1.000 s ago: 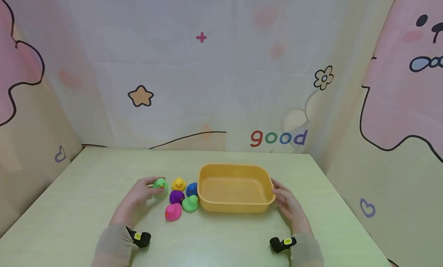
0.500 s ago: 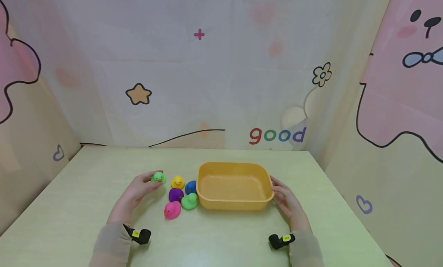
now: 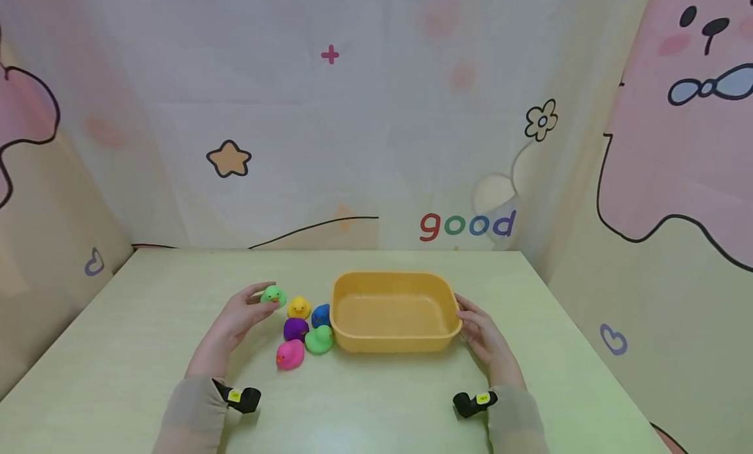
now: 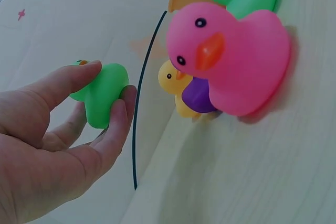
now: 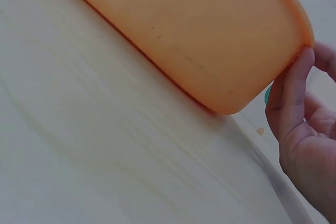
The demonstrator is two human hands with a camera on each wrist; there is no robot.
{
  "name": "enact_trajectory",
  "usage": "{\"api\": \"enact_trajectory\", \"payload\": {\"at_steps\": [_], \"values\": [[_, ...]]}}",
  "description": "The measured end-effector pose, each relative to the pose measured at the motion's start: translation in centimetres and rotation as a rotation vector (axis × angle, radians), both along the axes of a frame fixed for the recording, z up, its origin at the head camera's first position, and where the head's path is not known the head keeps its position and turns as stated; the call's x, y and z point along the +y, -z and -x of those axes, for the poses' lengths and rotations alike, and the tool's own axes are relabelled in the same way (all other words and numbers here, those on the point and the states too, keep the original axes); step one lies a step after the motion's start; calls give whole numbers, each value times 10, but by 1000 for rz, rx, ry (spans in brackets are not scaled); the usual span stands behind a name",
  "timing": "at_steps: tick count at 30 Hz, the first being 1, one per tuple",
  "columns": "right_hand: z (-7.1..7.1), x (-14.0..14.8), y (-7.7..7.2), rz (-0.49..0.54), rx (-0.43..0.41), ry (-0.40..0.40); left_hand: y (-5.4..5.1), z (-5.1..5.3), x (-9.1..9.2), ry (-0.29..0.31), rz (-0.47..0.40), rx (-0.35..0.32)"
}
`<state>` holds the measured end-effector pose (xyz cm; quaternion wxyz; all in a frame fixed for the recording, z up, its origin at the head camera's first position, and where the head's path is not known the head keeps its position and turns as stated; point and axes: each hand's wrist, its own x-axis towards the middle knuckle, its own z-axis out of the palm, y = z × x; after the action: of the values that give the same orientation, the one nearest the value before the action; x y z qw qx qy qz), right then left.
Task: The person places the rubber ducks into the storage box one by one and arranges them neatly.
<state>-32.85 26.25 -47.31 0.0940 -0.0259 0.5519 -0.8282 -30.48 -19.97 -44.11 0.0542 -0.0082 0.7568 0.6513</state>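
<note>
In the head view my left hand [image 3: 244, 315] pinches a green rubber duck [image 3: 273, 296] between thumb and fingers, at the left of a group of ducks. The left wrist view shows this green duck [image 4: 106, 95] held off the table. A yellow duck [image 3: 299, 308], a purple duck [image 3: 296, 329], a blue duck [image 3: 321, 316], a second green duck [image 3: 319, 340] and a pink duck [image 3: 290, 355] stand close together on the table. Beside them is a yellow-orange plastic basin [image 3: 394, 343] with no duck inside. My right hand [image 3: 484, 330] holds its right rim.
The pale table [image 3: 365, 402] extends in front of the basin and out to both sides. A printed cloth backdrop [image 3: 376, 134] rises behind it, with side panels left and right. Both wrists carry small black cameras.
My left hand has lifted the green duck and shifted it slightly right, closer to the yellow duck. My right hand stays at the basin's rim. The head view has shifted a little.
</note>
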Motion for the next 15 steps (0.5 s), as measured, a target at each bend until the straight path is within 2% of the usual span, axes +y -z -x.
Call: {"api": "enact_trajectory", "payload": {"at_steps": [4,7,10,12,15], "values": [[0,1,-1,-31,28,-20,-4,3,5,4,-3,3],[6,5,8,-69,99,-45,-9,6,11,27,9,20],[9,9,17,-43,189,-91,-15,9,19,45,4,35],[10,10,19,-34,203,-106,-19,12,26,53,-6,34],[8,7,17,-34,174,-76,-24,17,38,66,-30,32]]}}
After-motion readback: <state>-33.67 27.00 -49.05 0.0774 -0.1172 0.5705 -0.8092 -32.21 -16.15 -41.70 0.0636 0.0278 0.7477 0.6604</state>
